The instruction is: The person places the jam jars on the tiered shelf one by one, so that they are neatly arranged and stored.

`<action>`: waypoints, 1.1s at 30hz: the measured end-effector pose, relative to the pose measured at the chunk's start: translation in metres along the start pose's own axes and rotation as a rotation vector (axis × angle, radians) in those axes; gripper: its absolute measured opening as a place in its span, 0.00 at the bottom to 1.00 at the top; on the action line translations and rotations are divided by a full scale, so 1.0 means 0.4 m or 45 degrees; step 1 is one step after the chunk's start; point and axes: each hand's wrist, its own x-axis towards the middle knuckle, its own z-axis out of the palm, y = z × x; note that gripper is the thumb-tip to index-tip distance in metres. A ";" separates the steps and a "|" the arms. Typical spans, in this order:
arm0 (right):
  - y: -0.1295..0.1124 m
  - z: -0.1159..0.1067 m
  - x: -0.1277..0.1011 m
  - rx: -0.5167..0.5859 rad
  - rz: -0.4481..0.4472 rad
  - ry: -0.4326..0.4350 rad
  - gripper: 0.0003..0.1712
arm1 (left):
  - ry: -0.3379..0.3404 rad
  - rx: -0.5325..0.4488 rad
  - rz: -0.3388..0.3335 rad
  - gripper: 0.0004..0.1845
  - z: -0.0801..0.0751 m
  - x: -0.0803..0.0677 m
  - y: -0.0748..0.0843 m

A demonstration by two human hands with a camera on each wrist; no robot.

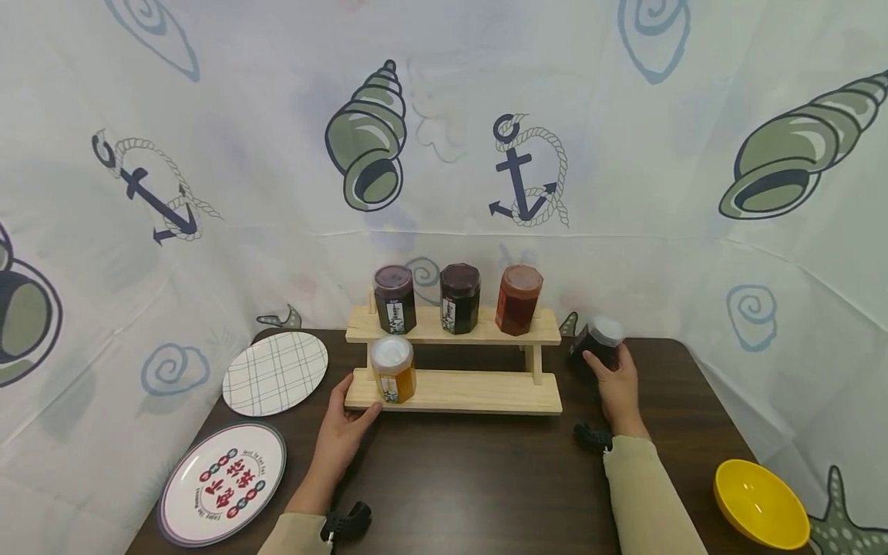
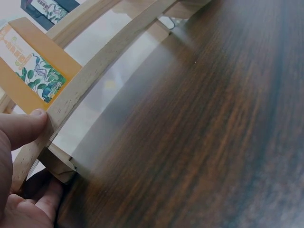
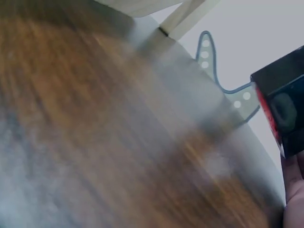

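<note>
A two-tier wooden rack (image 1: 479, 391) stands at the back of the dark table. My left hand (image 1: 347, 424) grips the left end of its lower tier; in the left wrist view the thumb (image 2: 28, 127) presses the front edge and the other fingers reach below. Just by that thumb, an amber jar (image 1: 393, 374) with a pale lid sits on the lower tier. To the rack's right, my right hand (image 1: 617, 385) holds a dark jar (image 1: 598, 339) with a whitish lid. The right wrist view shows this dark jar (image 3: 285, 104) tilted, with most of the hand out of frame.
On the upper tier stand two dark jars (image 1: 395, 301) (image 1: 460, 301) and a red jar (image 1: 519, 302). At left lie a checked plate (image 1: 276, 374) and a plate with red lettering (image 1: 222, 484). A yellow bowl (image 1: 761, 502) is at the front right. A printed cloth (image 1: 444, 193) hangs behind.
</note>
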 end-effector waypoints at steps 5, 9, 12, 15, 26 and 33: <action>0.002 -0.013 -0.019 0.131 0.024 0.057 0.43 | 0.001 0.005 0.002 0.51 0.004 0.003 -0.005; -0.009 -0.022 -0.049 0.156 -0.049 0.104 0.41 | -0.009 0.020 -0.002 0.50 0.011 0.006 -0.005; -0.019 -0.022 -0.064 0.209 -0.132 0.139 0.37 | -0.004 0.029 -0.001 0.50 0.014 0.005 0.000; -0.035 -0.015 -0.071 0.348 -0.220 0.184 0.31 | 0.009 0.032 0.007 0.50 0.015 0.005 0.005; -0.116 0.026 -0.081 0.779 -0.382 0.315 0.21 | 0.025 0.005 -0.005 0.50 0.007 -0.002 0.000; -0.231 0.045 -0.102 0.838 -0.386 0.217 0.27 | 0.015 0.005 -0.004 0.50 -0.002 -0.002 -0.001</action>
